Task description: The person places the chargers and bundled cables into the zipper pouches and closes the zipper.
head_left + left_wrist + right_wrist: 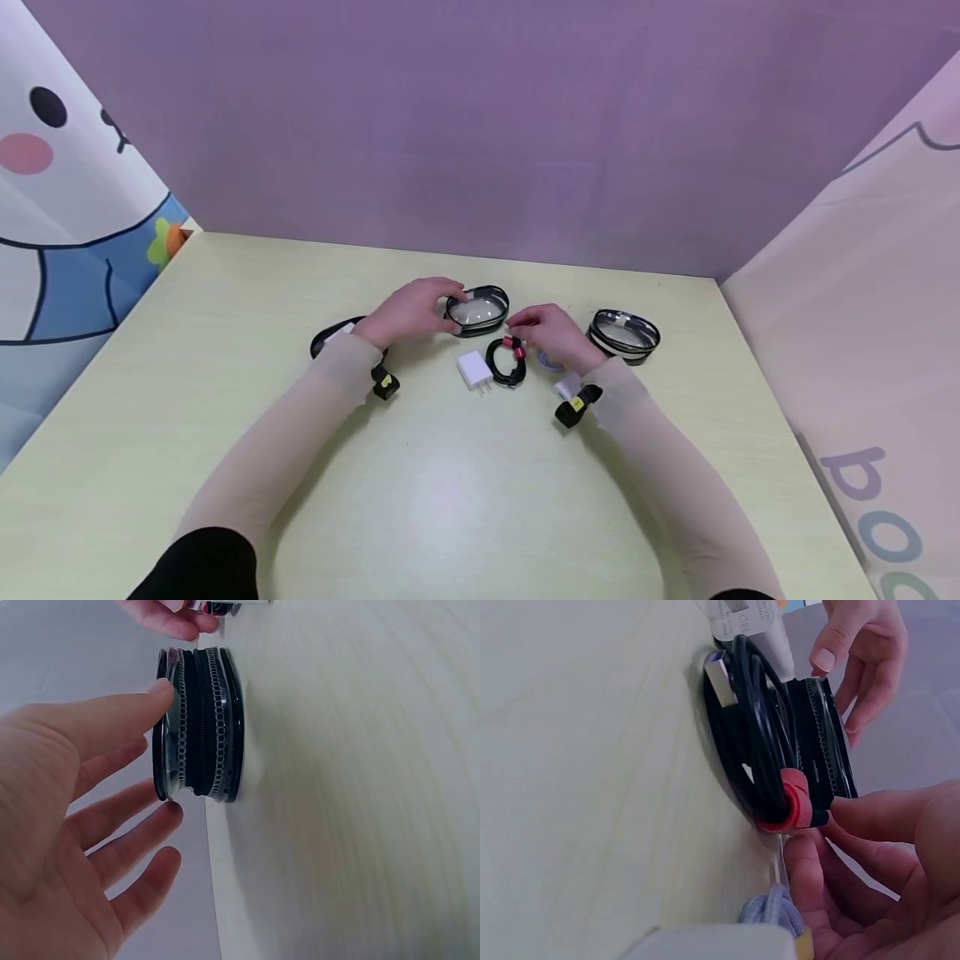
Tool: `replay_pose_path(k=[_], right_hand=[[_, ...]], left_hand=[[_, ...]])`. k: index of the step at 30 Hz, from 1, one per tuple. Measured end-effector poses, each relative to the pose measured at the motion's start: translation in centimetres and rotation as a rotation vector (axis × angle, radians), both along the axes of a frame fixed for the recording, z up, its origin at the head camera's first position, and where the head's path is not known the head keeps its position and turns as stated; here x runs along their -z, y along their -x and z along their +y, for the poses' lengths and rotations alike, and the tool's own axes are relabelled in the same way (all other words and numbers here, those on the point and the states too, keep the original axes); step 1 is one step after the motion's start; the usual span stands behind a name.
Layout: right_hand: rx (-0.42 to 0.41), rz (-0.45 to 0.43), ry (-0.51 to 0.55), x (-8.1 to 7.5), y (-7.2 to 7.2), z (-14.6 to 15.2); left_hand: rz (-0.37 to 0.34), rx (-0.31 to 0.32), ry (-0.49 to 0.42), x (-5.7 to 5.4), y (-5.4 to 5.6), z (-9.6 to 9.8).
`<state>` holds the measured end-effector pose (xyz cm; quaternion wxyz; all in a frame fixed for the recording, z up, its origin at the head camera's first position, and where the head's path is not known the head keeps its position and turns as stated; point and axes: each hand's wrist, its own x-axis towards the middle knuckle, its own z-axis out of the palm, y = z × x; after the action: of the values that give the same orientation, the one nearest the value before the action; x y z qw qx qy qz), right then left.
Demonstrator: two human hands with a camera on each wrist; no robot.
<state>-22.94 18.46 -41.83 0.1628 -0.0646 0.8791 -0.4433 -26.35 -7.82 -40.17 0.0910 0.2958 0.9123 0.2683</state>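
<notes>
A clear oval case (477, 310) with black trim and a zip round its side (201, 720) lies on the table. My left hand (416, 310) is at its left end, with the thumb at the rim and the other fingers spread. From the other side my right hand (551, 329) reaches towards the case, fingers loosely bent and fingertips near its right end. Close by these fingertips is a coiled black cable (761, 727), bound with a red strap (798, 799). Beside the cable lies a white charger plug (474, 369).
A second clear case (624, 336) stands to the right. Another case (321, 340) is partly hidden under my left wrist. Near my right wrist are a lilac cable (551, 363) and another white charger (567, 385). A purple wall (480, 150) rises behind the table.
</notes>
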Motion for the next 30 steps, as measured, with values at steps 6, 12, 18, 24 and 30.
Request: replay_pose_path(k=[6, 12, 18, 24, 30], right_hand=[[-0.001, -0.017, 0.001, 0.21, -0.1, 0.07], [0.003, -0.055, 0.045, 0.49, -0.16, 0.3], [0.023, -0.053, 0.046, 0.77, -0.27, 0.73], [0.057, -0.101, 0.148, 0.84, -0.36, 0.83], [0.084, -0.132, 0.262, 0.75, -0.5, 0.79]], left_hand=[[-0.023, -0.007, -0.017, 0.35, 0.07, 0.24], [-0.025, -0.014, -0.034, 0.48, 0.1, 0.36], [-0.037, -0.019, -0.026, 0.73, 0.09, 0.53], [-0.029, -0.02, -0.036, 0.88, 0.13, 0.51], [-0.026, 0.0, -0.087, 0.74, 0.1, 0.39]])
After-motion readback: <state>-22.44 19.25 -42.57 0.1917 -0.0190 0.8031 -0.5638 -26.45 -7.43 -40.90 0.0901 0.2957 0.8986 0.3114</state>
